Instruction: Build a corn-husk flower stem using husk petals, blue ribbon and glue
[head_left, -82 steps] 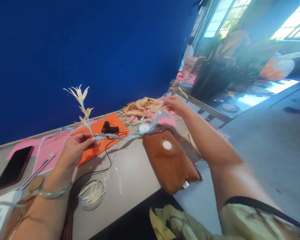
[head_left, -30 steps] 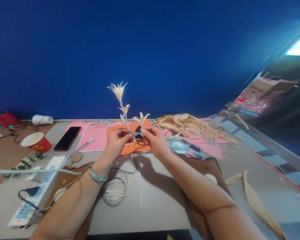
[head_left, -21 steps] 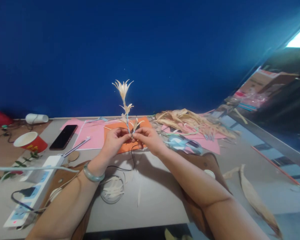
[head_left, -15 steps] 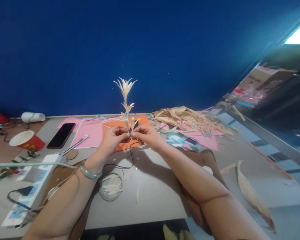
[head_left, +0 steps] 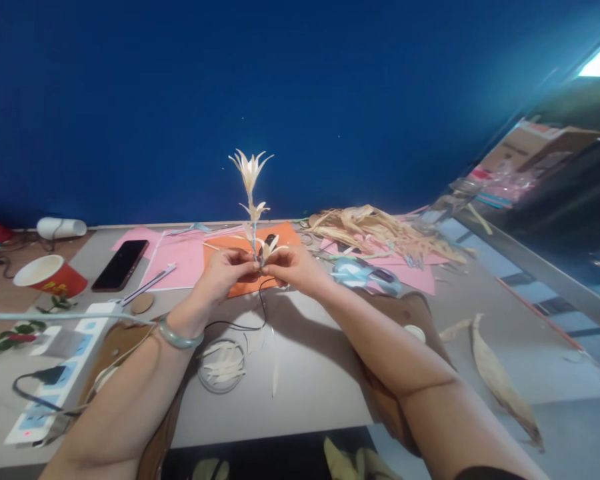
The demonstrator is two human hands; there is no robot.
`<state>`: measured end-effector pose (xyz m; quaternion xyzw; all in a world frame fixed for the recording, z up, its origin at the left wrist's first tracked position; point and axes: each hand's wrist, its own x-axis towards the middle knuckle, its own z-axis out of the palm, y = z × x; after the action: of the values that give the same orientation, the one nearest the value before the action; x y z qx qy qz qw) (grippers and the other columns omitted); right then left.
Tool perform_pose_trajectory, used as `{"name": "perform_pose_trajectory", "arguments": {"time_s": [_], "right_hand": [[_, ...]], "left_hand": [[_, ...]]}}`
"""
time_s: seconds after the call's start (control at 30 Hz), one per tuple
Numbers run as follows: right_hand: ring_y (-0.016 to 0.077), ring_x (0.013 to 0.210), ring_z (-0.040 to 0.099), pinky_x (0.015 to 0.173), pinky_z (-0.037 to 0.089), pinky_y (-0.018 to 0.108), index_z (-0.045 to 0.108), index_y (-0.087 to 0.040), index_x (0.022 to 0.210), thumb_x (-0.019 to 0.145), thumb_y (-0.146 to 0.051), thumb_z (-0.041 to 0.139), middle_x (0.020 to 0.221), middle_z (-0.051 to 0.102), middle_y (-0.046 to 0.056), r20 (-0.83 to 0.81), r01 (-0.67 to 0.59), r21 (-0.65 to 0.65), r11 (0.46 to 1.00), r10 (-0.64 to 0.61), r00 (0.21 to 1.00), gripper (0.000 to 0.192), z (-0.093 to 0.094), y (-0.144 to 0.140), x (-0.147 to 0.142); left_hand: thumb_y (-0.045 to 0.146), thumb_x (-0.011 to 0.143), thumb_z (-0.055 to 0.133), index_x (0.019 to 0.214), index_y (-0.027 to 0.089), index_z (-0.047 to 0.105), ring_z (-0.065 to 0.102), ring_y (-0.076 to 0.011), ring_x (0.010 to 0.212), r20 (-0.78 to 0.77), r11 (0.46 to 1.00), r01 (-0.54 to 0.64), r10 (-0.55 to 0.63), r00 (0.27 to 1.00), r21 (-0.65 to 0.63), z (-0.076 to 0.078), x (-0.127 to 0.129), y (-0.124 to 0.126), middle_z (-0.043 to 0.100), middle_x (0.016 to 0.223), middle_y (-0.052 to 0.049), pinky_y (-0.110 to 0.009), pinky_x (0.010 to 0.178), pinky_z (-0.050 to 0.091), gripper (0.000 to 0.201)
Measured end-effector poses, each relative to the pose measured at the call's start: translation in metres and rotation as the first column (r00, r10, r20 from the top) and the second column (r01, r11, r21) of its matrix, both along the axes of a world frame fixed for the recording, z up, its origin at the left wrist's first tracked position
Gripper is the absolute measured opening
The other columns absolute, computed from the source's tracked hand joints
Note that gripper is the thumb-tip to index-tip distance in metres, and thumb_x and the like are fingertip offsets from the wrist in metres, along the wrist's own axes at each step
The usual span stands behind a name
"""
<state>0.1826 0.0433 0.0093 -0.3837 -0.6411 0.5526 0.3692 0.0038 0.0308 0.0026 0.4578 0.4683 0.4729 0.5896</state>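
Note:
A handmade flower (head_left: 251, 175) of pale dried husk stands upright between my hands, its petals spread at the top and smaller leaves lower on the thin stem. My left hand (head_left: 229, 272) pinches the foot of the stem between thumb and fingers. Closed at the same spot, my right hand (head_left: 295, 270) grips a small husk blossom (head_left: 270, 249) against the stem. The fingertips nearly meet and hide the joint. Behind the hands lies orange paper (head_left: 293, 235). Below them a round clear dish (head_left: 222, 365) contains several cut husk strips.
Dried husks (head_left: 370, 223) are heaped at the back right beside a blue-grey tape dispenser-like object (head_left: 367, 276). On the left are a phone (head_left: 121, 265), a red paper cup (head_left: 55, 277) and a power strip (head_left: 65, 373). A black cord (head_left: 237, 325) crosses the table.
The small blossom by my right fingers has tilted to the right and shows more of its petals. Both hands keep their pinch at the stem's foot. The view has shifted slightly.

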Motion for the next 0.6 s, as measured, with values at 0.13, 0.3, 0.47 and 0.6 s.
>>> {"name": "perform_pose_trajectory", "arguments": {"time_s": [0.13,0.3,0.47,0.6], "right_hand": [[0.0082,0.041,0.049,0.043,0.040,0.022,0.068,-0.013,0.073,0.070,-0.027,0.072,0.052,0.059,-0.002,0.050,-0.003,-0.016,1.000,0.004,0.999,0.014,0.002,-0.002,0.001],[0.0069,0.039,0.047,0.043,0.037,0.020,0.068,-0.012,0.072,0.079,-0.023,0.064,0.045,0.055,-0.004,0.234,-0.113,-0.009,0.994,0.112,0.966,0.014,0.016,-0.001,0.007],[0.0062,0.040,0.049,0.043,0.036,0.018,0.066,-0.012,0.072,0.080,-0.023,0.066,0.045,0.055,-0.005,0.284,-0.149,0.009,0.989,0.141,0.948,0.014,0.019,0.001,0.011],[0.0060,0.043,0.050,0.043,0.037,0.018,0.066,-0.012,0.074,0.074,-0.027,0.072,0.056,0.063,-0.002,0.195,-0.115,-0.012,0.993,0.115,0.974,0.016,0.008,0.006,0.010]], "left_hand": [[0.032,0.050,0.091,0.068,0.011,0.073,0.070,-0.0199,0.065,-0.026,0.997,0.035,-0.037,0.999,-0.064,-0.001,0.000,0.001,0.073,0.071,-0.009,-0.036,0.072,0.058,0.033],[0.034,0.053,0.091,0.074,0.010,0.074,0.071,-0.0195,0.069,-0.057,0.989,0.114,-0.119,0.991,-0.091,-0.001,-0.002,0.000,0.075,0.075,-0.010,-0.035,0.076,0.058,0.036],[0.033,0.050,0.092,0.074,0.011,0.073,0.069,-0.0164,0.064,-0.035,0.978,0.120,-0.127,0.991,-0.171,0.002,-0.002,-0.002,0.073,0.070,-0.006,-0.034,0.073,0.059,0.038],[0.031,0.044,0.095,0.072,0.012,0.072,0.069,-0.0156,0.061,-0.005,0.969,0.113,-0.117,0.993,-0.218,0.005,-0.001,-0.003,0.072,0.066,-0.004,-0.032,0.069,0.059,0.041]]}}
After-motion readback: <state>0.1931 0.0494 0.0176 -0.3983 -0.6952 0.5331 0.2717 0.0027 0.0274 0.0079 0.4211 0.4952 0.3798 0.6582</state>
